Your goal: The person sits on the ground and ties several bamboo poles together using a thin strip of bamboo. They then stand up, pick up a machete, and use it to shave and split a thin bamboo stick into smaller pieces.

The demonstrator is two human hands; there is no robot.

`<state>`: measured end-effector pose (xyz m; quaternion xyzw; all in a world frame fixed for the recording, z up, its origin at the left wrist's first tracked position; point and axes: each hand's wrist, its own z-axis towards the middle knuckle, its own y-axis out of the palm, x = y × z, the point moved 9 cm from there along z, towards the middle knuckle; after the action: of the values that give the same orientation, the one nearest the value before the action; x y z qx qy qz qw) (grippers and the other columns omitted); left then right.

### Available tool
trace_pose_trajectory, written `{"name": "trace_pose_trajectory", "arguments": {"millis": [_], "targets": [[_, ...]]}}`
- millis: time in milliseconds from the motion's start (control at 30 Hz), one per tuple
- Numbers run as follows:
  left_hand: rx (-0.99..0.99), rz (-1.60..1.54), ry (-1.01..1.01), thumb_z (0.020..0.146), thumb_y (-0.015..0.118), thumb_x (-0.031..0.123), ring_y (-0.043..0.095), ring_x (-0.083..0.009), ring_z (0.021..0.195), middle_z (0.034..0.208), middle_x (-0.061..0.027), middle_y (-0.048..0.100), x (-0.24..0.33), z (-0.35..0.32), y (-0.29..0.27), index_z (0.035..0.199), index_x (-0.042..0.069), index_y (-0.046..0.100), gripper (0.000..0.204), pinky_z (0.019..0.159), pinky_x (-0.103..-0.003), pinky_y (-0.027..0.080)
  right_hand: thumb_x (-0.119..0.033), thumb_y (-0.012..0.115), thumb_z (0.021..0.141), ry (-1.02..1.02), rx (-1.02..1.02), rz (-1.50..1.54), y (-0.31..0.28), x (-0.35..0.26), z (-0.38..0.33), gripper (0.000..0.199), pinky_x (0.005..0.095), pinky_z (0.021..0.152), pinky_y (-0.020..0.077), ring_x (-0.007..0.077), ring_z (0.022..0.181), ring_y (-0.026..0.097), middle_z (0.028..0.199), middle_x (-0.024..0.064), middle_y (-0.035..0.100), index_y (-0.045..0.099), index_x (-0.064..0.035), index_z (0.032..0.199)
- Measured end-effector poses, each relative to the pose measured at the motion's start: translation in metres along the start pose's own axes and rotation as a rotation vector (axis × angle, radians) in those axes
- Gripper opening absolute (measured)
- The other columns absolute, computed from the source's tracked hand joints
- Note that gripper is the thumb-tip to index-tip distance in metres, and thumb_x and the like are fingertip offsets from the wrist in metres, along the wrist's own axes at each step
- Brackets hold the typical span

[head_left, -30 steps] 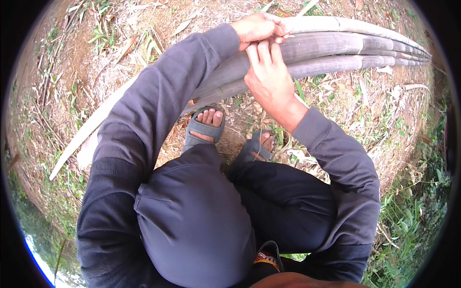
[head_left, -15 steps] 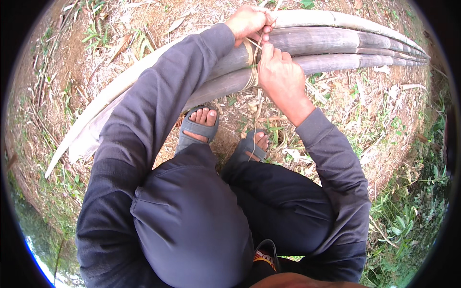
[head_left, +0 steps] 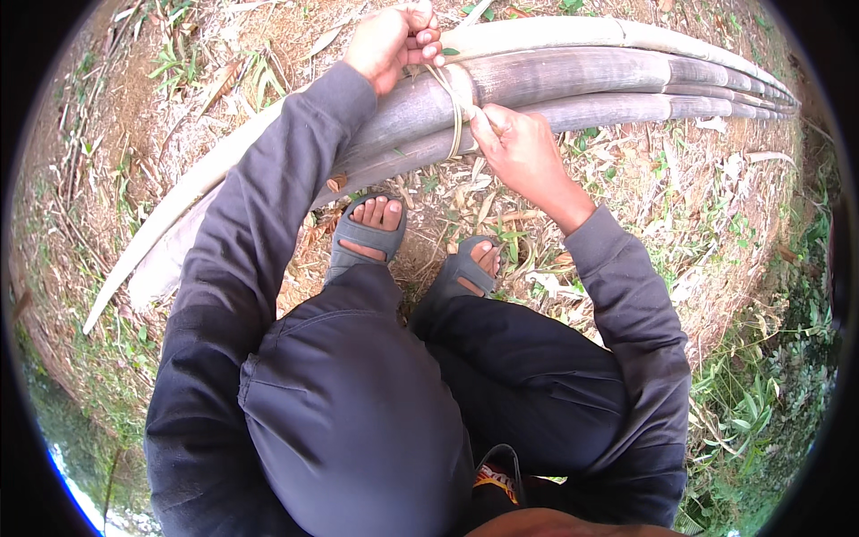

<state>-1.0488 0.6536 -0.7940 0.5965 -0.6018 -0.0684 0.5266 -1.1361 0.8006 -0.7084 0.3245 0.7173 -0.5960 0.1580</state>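
Observation:
Several long bamboo poles (head_left: 573,76), pale and grey-brown, lie side by side across the ground in front of me. A thin yellow-green tie strip (head_left: 457,121) loops around them near the middle. My left hand (head_left: 385,46) is closed at the far side of the bundle, its fingers pinching one end of the strip. My right hand (head_left: 530,157) is closed on the near side, thumb and fingers gripping the strip against the poles. The exact ends of the strip are hidden in my fingers.
My sandalled feet (head_left: 371,234) stand close to the near side of the poles, below my bent knees (head_left: 349,403). Dry leaves and straw litter (head_left: 617,206) cover the soil, with green plants (head_left: 752,412) at the right.
My left hand has moved left, away from the right hand, drawing the strip with it. The right hand has shifted slightly down. The loose end hanging near my right foot no longer shows.

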Motion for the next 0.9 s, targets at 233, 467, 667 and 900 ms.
{"name": "trace_pose_trajectory", "arguments": {"millis": [233, 467, 667, 900], "targets": [[0.128, -0.055, 0.241, 0.098, 0.039, 0.003, 0.052, -0.0188, 0.063, 0.072, -0.0057, 0.049, 0.000, -0.041, -0.006, 0.085, 0.002, 0.051, 0.018, 0.070, -0.040, 0.055, -0.031, 0.058, 0.101, 0.207, -0.138, 0.317, 0.017, 0.040, -0.004, 0.035, 0.0336, 0.049, 0.0376, 0.0096, 0.051, 0.045, 0.056, 0.0017, 0.052, 0.066, 0.0001, 0.085], [-0.080, 0.642, 0.669, 0.094, 0.062, 0.006, 0.058, -0.0212, 0.071, 0.073, -0.0061, 0.055, 0.009, -0.109, 0.039, 0.086, 0.002, 0.058, 0.010, 0.075, -0.035, 0.053, -0.026, 0.059, 0.101, 0.564, -0.384, 0.823, 0.023, 0.058, 0.010, 0.028, 0.0262, 0.044, 0.0254, 0.0040, 0.047, 0.033, 0.059, -0.0086, 0.043, 0.064, -0.0043, 0.084], [-0.640, 1.672, 1.005, 0.062, 0.067, 0.006, 0.063, -0.0243, 0.086, 0.075, -0.0059, 0.056, -0.042, -0.139, 0.098, 0.088, 0.005, 0.065, 0.026, 0.081, -0.039, 0.055, -0.023, 0.055, 0.101, 0.707, -0.433, 1.046, 0.026, 0.053, 0.023, 0.022, 0.0201, 0.040, 0.0197, 0.0003, 0.045, 0.026, 0.060, -0.0114, 0.036, 0.057, -0.0071, 0.086], [-0.722, 2.270, 1.035, 0.075, 0.063, 0.021, 0.062, -0.0218, 0.080, 0.076, -0.0057, 0.061, -0.101, -0.112, 0.112, 0.082, 0.005, 0.061, 0.018, 0.074, -0.035, 0.050, -0.013, 0.046, 0.100, 0.438, -0.453, 0.586, 0.015, -0.005, 0.017, 0.026, 0.0238, 0.048, 0.0348, 0.0064, 0.051, 0.040, 0.064, -0.0035, 0.048, 0.059, -0.0036, 0.080]]}}
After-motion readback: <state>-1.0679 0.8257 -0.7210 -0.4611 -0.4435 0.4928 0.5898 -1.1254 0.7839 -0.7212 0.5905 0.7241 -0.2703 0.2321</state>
